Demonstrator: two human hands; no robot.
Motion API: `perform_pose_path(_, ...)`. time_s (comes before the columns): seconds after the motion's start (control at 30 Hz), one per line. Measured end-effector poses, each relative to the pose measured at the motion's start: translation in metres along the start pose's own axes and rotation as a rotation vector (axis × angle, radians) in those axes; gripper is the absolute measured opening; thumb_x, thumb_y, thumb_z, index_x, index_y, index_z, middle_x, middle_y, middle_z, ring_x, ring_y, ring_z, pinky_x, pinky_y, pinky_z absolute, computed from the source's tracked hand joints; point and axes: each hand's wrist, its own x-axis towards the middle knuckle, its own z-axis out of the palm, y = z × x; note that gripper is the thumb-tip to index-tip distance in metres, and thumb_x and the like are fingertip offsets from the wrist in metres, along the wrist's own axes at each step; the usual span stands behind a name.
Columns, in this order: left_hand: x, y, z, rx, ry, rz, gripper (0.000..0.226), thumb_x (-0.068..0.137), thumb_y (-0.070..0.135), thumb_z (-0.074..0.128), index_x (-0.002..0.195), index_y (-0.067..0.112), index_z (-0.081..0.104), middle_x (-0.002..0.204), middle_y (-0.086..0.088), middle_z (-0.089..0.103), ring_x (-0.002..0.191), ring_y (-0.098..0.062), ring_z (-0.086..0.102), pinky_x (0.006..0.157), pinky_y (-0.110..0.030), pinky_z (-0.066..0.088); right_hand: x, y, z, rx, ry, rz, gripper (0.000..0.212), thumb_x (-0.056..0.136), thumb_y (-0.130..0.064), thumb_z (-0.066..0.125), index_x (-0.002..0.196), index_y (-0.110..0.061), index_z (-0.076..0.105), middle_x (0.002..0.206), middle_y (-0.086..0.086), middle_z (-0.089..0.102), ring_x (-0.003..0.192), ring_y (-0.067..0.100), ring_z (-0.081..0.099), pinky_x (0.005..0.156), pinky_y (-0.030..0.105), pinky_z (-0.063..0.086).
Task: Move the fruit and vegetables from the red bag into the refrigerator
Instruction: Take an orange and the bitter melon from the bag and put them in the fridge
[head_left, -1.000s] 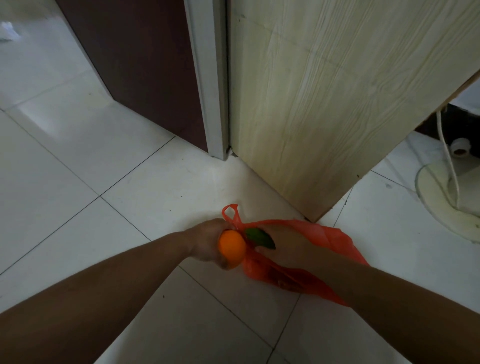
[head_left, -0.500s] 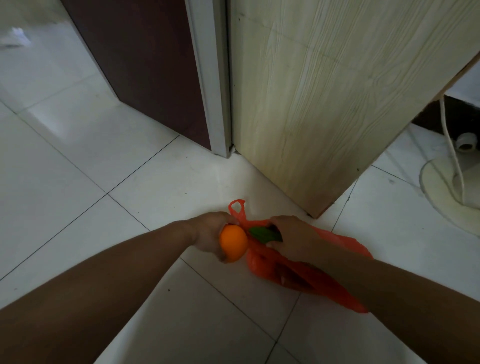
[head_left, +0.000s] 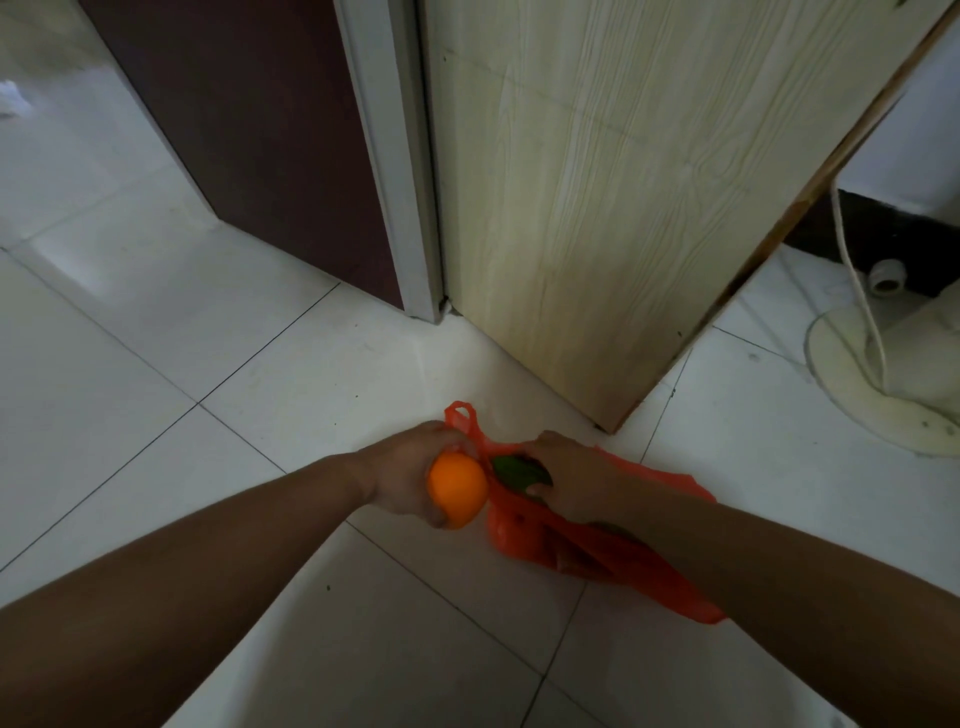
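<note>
Head view, looking down past both forearms at a white tiled floor. The left hand grips an orange, its fingers curled round the fruit from the far side, with one fingertip showing beneath it. The orange is held just above the floor, right beside the open mouth of the red bag.

The red bag is thin plastic and lies slumped on the tiles. One handle loop stands up just behind the left hand's knuckles; whether that hand also holds the loop cannot be told.

The right hand is at the bag's mouth, closed over a green item that is smooth and dark. The thumb is curled against its near side, and the other fingers are hidden behind the back of the hand. The green item sits partly inside the bag's opening, close to the orange. More shapes show dimly through the plastic.

Behind the bag stands a pale wood-grain panel, with a dark brown panel to its left. A round cream fan base with a cord sits at the right.
</note>
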Motion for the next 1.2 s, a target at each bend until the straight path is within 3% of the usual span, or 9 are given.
perform_pose_path(0.2, -0.016, -0.018, -0.014, -0.028, 0.015, -0.084, 0.076, 0.061, 0.026, 0.084, 0.123, 0.035, 0.041, 0.124, 0.006, 0.048, 0.114, -0.02, 0.049, 0.085, -0.03, 0.046, -0.001, 0.002, -0.004, 0.027, 0.034, 0.026, 0.044, 0.091, -0.023, 0.054, 0.134, -0.02, 0.045, 0.129, 0.006, 0.053, 0.115, 0.022, 0.05, 0.097, 0.03, 0.037)
perform_pose_path(0.27, -0.022, -0.019, -0.025, -0.044, 0.066, -0.095, 0.086, 0.061, 0.028, 0.084, 0.13, 0.038, 0.034, 0.124, 0.005, 0.045, 0.113, -0.019, 0.048, 0.083, -0.029, 0.045, 0.0, 0.001, -0.004, 0.034, 0.045, 0.017, 0.045, 0.091, -0.022, 0.055, 0.134, -0.02, 0.044, 0.131, 0.006, 0.054, 0.117, 0.022, 0.051, 0.1, 0.032, 0.038)
perform_pose_path(0.37, -0.025, -0.009, -0.043, -0.013, 0.159, -0.009, 0.106, 0.06, 0.03, 0.084, 0.141, 0.042, 0.017, 0.125, 0.002, 0.041, 0.111, -0.016, 0.044, 0.083, -0.029, 0.043, 0.002, 0.0, -0.005, 0.037, 0.05, 0.007, 0.047, 0.09, -0.022, 0.056, 0.135, -0.019, 0.044, 0.132, 0.006, 0.053, 0.119, 0.022, 0.05, 0.101, 0.031, 0.036)
perform_pose_path(0.53, -0.016, 0.02, -0.059, 0.179, 0.235, 0.119, 0.115, 0.06, 0.035, 0.083, 0.144, 0.04, 0.004, 0.127, 0.0, 0.032, 0.108, -0.021, 0.046, 0.08, -0.033, 0.05, 0.002, -0.001, -0.004, 0.056, 0.034, 0.013, 0.045, 0.091, -0.023, 0.055, 0.134, -0.019, 0.044, 0.131, 0.007, 0.053, 0.117, 0.022, 0.05, 0.102, 0.033, 0.038)
perform_pose_path(0.63, -0.011, 0.034, -0.054, 0.348, 0.131, 0.154, 0.118, 0.06, 0.033, 0.082, 0.146, 0.038, 0.001, 0.135, 0.0, 0.021, 0.105, -0.025, 0.05, 0.076, -0.035, 0.053, -0.001, -0.001, -0.004, 0.061, 0.032, 0.009, 0.045, 0.092, -0.024, 0.054, 0.135, -0.019, 0.042, 0.131, 0.006, 0.052, 0.118, 0.021, 0.049, 0.104, 0.035, 0.038)
perform_pose_path(0.7, -0.009, 0.037, -0.047, 0.472, 0.017, 0.163, 0.123, 0.057, 0.035, 0.082, 0.144, 0.042, -0.004, 0.146, 0.001, 0.005, 0.106, -0.026, 0.05, 0.074, -0.031, 0.05, -0.002, 0.0, -0.005, 0.068, 0.034, 0.003, 0.043, 0.091, -0.024, 0.055, 0.133, -0.019, 0.044, 0.129, 0.005, 0.053, 0.116, 0.02, 0.05, 0.103, 0.036, 0.038)
perform_pose_path(0.83, -0.002, 0.043, -0.039, 0.623, -0.167, 0.13, 0.134, 0.052, 0.036, 0.084, 0.14, 0.049, -0.017, 0.152, 0.002, -0.025, 0.101, -0.027, 0.057, 0.077, -0.037, 0.053, -0.004, 0.0, -0.007, 0.067, 0.032, -0.001, 0.044, 0.091, -0.024, 0.055, 0.133, -0.019, 0.045, 0.128, 0.005, 0.053, 0.115, 0.02, 0.049, 0.103, 0.035, 0.039)
perform_pose_path(1.03, 0.005, 0.035, -0.021, 0.753, -0.28, 0.057, 0.13, 0.058, 0.032, 0.085, 0.147, 0.035, -0.01, 0.158, 0.001, -0.004, 0.121, -0.029, 0.045, 0.089, -0.038, 0.045, -0.007, 0.005, -0.006, 0.077, 0.041, 0.004, 0.046, 0.089, -0.026, 0.057, 0.133, -0.023, 0.045, 0.123, 0.003, 0.054, 0.111, 0.019, 0.05, 0.098, 0.036, 0.042)
perform_pose_path(1.2, -0.007, 0.013, -0.007, 0.775, -0.239, 0.038, 0.127, 0.064, 0.033, 0.082, 0.146, 0.034, -0.015, 0.157, 0.005, -0.005, 0.124, -0.026, 0.04, 0.087, -0.037, 0.044, -0.013, 0.009, -0.011, 0.085, 0.011, -0.03, 0.046, 0.09, -0.023, 0.057, 0.134, -0.026, 0.043, 0.125, 0.001, 0.053, 0.112, 0.017, 0.049, 0.098, 0.03, 0.039)
